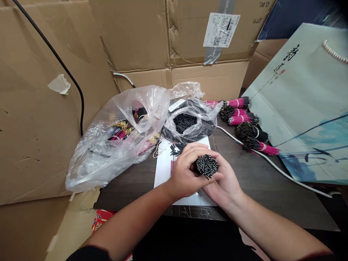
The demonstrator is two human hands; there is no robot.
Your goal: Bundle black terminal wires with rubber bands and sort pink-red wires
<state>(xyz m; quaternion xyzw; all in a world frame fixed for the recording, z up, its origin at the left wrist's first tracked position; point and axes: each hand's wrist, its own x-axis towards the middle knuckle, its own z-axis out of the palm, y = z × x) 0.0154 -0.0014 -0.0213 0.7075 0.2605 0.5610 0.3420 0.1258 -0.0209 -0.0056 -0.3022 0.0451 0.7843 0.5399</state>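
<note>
A bundle of thin black wires (207, 166), its many cut ends with light tips facing me, is held over a white sheet of paper (163, 174). My left hand (186, 172) wraps around the bundle from the left. From the right, my right hand (224, 177) closes on the same bundle, fingers overlapping the left ones. The rest of the bundle is hidden by the hands. Just behind them lie loose short black tubes (175, 149). Beyond these stands an opened clear plastic bag (168, 125) full of small black tubes (185, 123).
A large clear bag (108, 152) with bundled wires lies at left. Several tied pink and black wire bundles (243, 117) rest at right, beside a white cable (282, 166) and a pale paper bag (307, 108). Cardboard boxes (141, 36) wall the dark table (261, 188).
</note>
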